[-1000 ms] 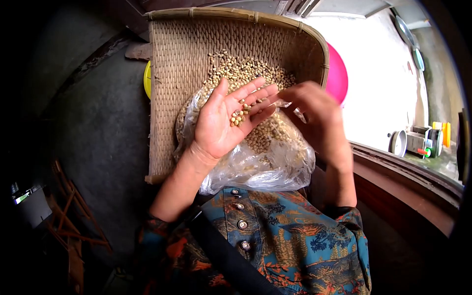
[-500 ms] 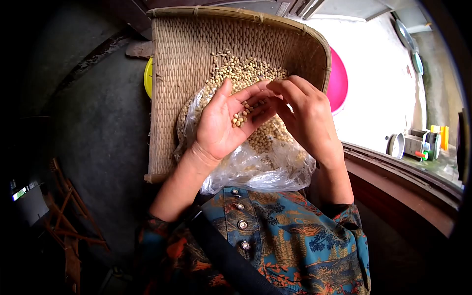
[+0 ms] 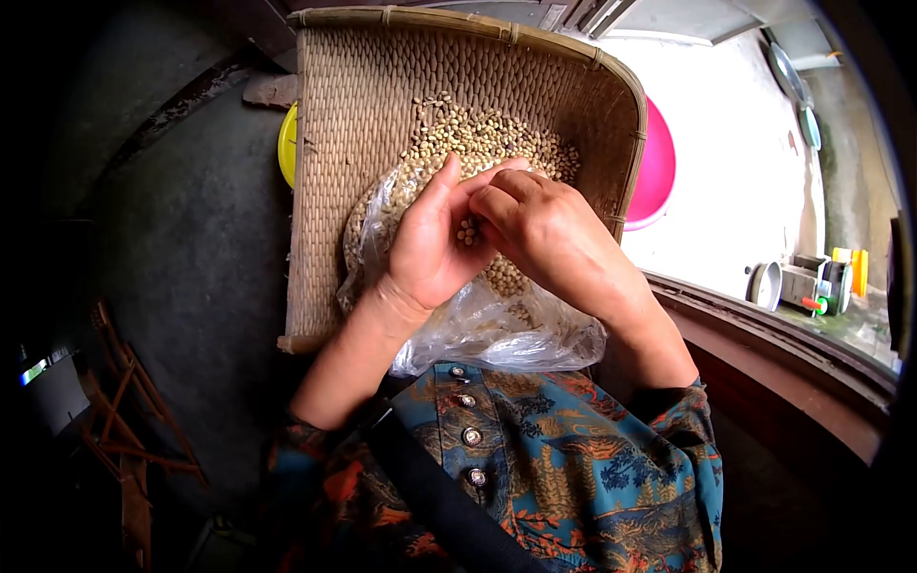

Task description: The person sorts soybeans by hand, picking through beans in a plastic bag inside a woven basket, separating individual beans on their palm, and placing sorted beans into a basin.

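Note:
My left hand (image 3: pixel 427 250) is cupped palm up, with several beans (image 3: pixel 467 232) lying in it. Over its palm and fingers bends my right hand (image 3: pixel 549 229), fingers curled and pinched together; whatever is between the fingertips is hidden. Both hands are above a clear plastic bag (image 3: pixel 478 329) of beans, which rests in a woven bamboo basket (image 3: pixel 334 153). Loose beans (image 3: pixel 478 134) are spread on the basket beyond the hands.
A yellow basin (image 3: pixel 287 148) shows at the basket's left, a pink basin (image 3: pixel 653 167) at its right. A wooden sill (image 3: pixel 774 368) runs along the right. Folding wooden legs (image 3: pixel 119 411) stand at lower left.
My right hand has moved left and down over my left palm, its fingers closing together. My left hand has curled slightly, and fewer beans show in it.

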Demonstrator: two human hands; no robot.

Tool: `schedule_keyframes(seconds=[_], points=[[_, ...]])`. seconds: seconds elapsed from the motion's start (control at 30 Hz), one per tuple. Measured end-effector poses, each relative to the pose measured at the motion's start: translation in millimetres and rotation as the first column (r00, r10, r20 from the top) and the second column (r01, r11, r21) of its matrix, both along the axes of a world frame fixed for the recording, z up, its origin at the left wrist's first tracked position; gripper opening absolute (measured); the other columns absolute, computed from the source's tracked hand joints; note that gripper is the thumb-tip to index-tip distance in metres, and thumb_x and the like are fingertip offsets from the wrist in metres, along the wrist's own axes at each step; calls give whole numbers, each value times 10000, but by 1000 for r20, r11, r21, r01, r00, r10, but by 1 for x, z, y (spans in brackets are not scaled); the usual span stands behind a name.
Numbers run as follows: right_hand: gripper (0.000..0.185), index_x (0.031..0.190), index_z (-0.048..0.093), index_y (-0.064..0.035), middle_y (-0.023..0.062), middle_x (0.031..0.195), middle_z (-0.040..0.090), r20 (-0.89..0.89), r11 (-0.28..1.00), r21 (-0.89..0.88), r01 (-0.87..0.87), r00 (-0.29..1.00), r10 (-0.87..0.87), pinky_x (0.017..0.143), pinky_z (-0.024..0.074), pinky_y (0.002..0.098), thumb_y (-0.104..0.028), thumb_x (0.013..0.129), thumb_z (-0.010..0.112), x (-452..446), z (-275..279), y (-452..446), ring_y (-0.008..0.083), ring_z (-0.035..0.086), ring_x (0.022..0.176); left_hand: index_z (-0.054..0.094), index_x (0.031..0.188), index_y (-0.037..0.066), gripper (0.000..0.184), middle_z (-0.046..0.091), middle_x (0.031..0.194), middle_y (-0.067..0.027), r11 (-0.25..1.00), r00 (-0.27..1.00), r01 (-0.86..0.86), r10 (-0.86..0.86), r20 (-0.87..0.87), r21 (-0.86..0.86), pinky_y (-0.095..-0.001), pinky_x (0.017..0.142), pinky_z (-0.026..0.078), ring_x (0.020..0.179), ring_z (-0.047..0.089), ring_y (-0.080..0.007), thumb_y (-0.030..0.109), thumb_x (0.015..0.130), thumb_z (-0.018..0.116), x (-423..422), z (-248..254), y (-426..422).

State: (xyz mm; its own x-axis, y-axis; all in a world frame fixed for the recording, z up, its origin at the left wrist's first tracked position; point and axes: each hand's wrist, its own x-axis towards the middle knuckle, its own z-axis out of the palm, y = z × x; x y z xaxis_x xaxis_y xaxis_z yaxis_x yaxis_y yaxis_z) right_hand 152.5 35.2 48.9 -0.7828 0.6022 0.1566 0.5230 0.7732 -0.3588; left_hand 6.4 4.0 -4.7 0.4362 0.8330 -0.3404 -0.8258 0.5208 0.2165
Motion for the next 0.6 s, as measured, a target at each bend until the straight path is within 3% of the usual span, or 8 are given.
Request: schedule_keyframes(seconds=[0.07, 0.17, 0.27, 0.37, 0.47, 0.57, 0.6], points=[[98, 850, 563, -26, 148, 837, 623, 17, 1000, -3, 8, 1000, -8, 709, 523, 398, -63, 761, 585, -2, 2, 0, 314, 641, 786, 544, 1309, -32, 647, 638, 1176, -97, 998, 1000, -10, 11, 7, -54, -293, 922, 436, 1054, 573, -158, 516, 1023, 351, 1, 10, 0], [113, 854, 562, -31, 141, 804, 624, -69, 999, -33, 40, 997, -42, 675, 529, 397, -67, 755, 605, -6, -1, 3, 319, 647, 764, 600, 1186, 13, 519, 654, 1113, -103, 994, 966, 24, -52, 253, 110, -350, 996, 443, 1062, 602, -187, 457, 1028, 383, -8, -30, -1], [152, 850, 557, -36, 132, 761, 615, -97, 996, -19, 83, 992, -84, 661, 529, 409, -75, 730, 642, -10, -3, 3, 320, 643, 751, 630, 1064, 49, 440, 667, 1025, -85, 982, 937, 14, -79, 339, 191, -355, 957, 470, 997, 617, -194, 434, 1021, 423, -12, -37, 0], [205, 850, 550, -37, 129, 756, 616, -200, 989, -99, 111, 971, -129, 660, 527, 404, -72, 703, 688, -11, -2, 3, 315, 644, 745, 630, 1094, 52, 444, 659, 1031, -83, 976, 864, 19, -126, 488, 218, -358, 952, 471, 991, 608, -200, 441, 1017, 430, -13, -36, 1], [216, 850, 557, -36, 124, 773, 627, -365, 944, -321, 81, 909, -202, 644, 522, 397, -55, 698, 711, -6, 1, 7, 303, 644, 727, 622, 1142, 29, 471, 648, 1077, -101, 999, 973, -14, 7, 232, 30, -373, 974, 464, 1046, 595, -217, 440, 1017, 429, -9, -20, -1], [166, 868, 588, -29, 74, 759, 604, -421, 885, -454, 104, 850, -316, 609, 501, 305, -30, 735, 687, -1, 1, 9, 183, 628, 704, 585, 1242, -29, 579, 647, 1098, -119, 1000, 990, -14, 16, 142, -16, -344, 998, 453, 1023, 589, -209, 473, 1016, 405, -5, 0, 0], [154, 869, 591, -26, 59, 754, 595, -441, 869, -485, 102, 829, -343, 601, 493, 283, -29, 744, 681, 0, 1, 10, 150, 616, 700, 572, 1258, -34, 585, 638, 1132, -130, 1000, 970, 3, -4, 244, 1, -359, 1015, 448, 1060, 583, -218, 470, 1019, 397, -6, -8, 0]])
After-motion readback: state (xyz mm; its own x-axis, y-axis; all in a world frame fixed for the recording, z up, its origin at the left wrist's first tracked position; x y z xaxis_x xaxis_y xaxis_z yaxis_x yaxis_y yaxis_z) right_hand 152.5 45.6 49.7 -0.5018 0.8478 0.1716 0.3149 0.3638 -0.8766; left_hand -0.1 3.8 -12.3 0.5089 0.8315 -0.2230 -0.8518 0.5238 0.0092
